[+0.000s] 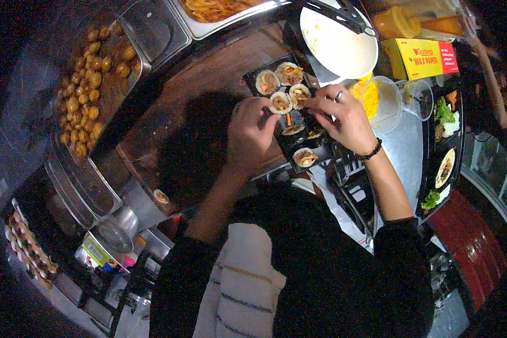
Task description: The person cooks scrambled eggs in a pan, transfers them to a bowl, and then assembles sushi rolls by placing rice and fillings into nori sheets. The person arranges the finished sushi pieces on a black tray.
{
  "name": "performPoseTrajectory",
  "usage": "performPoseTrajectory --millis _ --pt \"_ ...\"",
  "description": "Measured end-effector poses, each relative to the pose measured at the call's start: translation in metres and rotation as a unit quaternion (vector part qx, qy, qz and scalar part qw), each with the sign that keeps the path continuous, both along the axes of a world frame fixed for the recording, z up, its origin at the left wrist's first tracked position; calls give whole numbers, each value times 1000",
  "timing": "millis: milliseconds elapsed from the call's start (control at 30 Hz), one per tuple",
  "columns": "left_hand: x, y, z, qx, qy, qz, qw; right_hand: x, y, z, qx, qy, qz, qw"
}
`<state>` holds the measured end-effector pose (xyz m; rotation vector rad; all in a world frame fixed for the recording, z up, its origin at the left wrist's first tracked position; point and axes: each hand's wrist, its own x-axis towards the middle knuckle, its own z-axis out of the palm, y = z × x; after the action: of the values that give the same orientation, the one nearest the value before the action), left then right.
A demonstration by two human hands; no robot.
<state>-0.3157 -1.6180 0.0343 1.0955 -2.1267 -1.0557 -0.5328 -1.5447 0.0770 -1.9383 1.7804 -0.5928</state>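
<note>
A narrow black tray (292, 147) holds several round roll slices with a pale outer layer and brown and orange filling. My left hand (249, 130) pinches a roll slice (280, 102) near the tray's middle, thumb and forefinger at its left side. From the right, my right hand (341, 115), with a ring and a dark beaded bracelet, has its bent fingers on the neighbouring slice (299, 94). Larger slices (267, 82) lie at the far end, and another slice (305, 157) is at the near end. An orange strip (289, 119) shows between my hands.
A brown board (191, 79) stretches left, with a loose slice (161, 196) near its front edge. Small round browned potatoes (84, 101) fill a metal pan. Beyond the tray are a white pan (339, 42), a yellow box (414, 58) and clear cups (382, 103). A plated black tray (459, 147) stands right.
</note>
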Motion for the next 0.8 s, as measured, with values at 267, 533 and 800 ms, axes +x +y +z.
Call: performPoseTrajectory --millis 267,533,800 --pt "19 5 -4 15 23 26 999 0 -26 2 70 197 279 937" --pt "49 15 -5 83 2 62 995 -24 -19 -16 120 320 347 873" --pt "39 10 -7 -30 21 18 999 -33 -10 -21 78 267 303 911"
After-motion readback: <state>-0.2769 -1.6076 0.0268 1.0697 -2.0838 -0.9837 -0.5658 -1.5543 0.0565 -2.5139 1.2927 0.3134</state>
